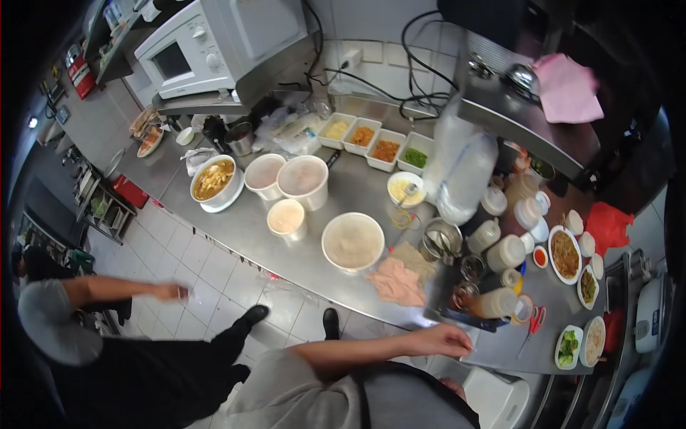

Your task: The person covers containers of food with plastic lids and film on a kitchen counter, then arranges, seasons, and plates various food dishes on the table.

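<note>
The steel surface [500, 350] runs wide in front of me, and its near edge at my right is where my arm reaches; I'd brace lightly there so nothing on it gets jolted. A co-worker [61, 322] stands well apart on my left, so I judge there's elbow room. Below the edge, close to my body, sits a white plastic container [496, 397], and I'd keep my forearm clear of its rim. The wide round tub [353, 242] of pale contents stands uncovered near the front edge, left of my arm; a sleeve could catch it, so I'd hold my elbow low. Just past my fingers, the dark bottle caddy [479, 323] crowds the surface with tall squeeze bottles, easy to tip if I brushed them. The salmon cloth [399, 280] lies crumpled just left of the caddy.

My left grip [443, 339] hangs by that edge, fingers loosely curled, thumb near the fingertips; I can't tell whether anything thin is pinched there. My right grip [454, 387] is mostly hidden against my body, so its state I can't tell either. The red-handled scissors [536, 320] lie near the caddy, blades toward my side: best approached by the handles.
</note>
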`<state>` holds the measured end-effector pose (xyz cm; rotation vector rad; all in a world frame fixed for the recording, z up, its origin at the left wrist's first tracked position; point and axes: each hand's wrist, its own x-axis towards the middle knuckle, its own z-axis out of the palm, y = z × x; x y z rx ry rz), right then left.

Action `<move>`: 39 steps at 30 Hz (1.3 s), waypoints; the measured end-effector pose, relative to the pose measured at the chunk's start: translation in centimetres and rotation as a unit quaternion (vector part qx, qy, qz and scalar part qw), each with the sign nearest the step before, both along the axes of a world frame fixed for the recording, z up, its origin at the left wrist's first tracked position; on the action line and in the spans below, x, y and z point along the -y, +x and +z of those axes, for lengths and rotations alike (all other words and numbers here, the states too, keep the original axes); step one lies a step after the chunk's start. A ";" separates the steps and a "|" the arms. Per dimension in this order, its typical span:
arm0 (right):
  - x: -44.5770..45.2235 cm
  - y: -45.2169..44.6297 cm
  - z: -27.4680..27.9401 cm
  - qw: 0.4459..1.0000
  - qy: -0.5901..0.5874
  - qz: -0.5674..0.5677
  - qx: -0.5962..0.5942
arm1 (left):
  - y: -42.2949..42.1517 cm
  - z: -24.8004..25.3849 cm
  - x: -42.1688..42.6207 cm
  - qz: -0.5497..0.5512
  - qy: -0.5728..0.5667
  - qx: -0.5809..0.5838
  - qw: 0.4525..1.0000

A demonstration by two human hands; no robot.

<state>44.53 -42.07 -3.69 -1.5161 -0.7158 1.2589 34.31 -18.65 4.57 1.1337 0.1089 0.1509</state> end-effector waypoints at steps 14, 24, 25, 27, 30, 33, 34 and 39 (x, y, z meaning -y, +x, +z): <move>-50.1 -15.3 18.1 0.895 0.229 0.070 0.377 | -27.8 7.6 -25.4 0.658 -0.162 0.255 0.690; -61.6 -15.6 15.3 0.787 0.106 0.164 0.586 | -31.5 0.6 -33.6 0.726 0.002 -0.075 0.684; -62.4 -15.3 14.2 0.778 0.094 0.167 0.598 | -31.4 -0.5 -34.1 0.719 0.010 -0.087 0.690; -63.2 -14.6 11.8 0.774 0.097 0.175 0.600 | -31.3 -1.3 -34.5 0.698 -0.023 -0.105 0.708; -63.9 -14.2 8.9 0.807 0.081 0.172 0.560 | -31.2 -2.0 -34.7 0.661 -0.074 -0.137 0.734; -63.9 -14.7 7.2 0.876 0.072 0.151 0.453 | -31.3 -2.6 -34.6 0.612 -0.110 -0.170 0.765; -64.0 -14.8 6.8 0.899 0.073 0.141 0.409 | -31.1 -2.5 -34.5 0.585 -0.130 -0.185 0.779; -64.2 -15.3 3.6 0.962 0.022 0.082 0.260 | -30.7 -3.9 -35.8 0.461 -0.063 -0.260 0.846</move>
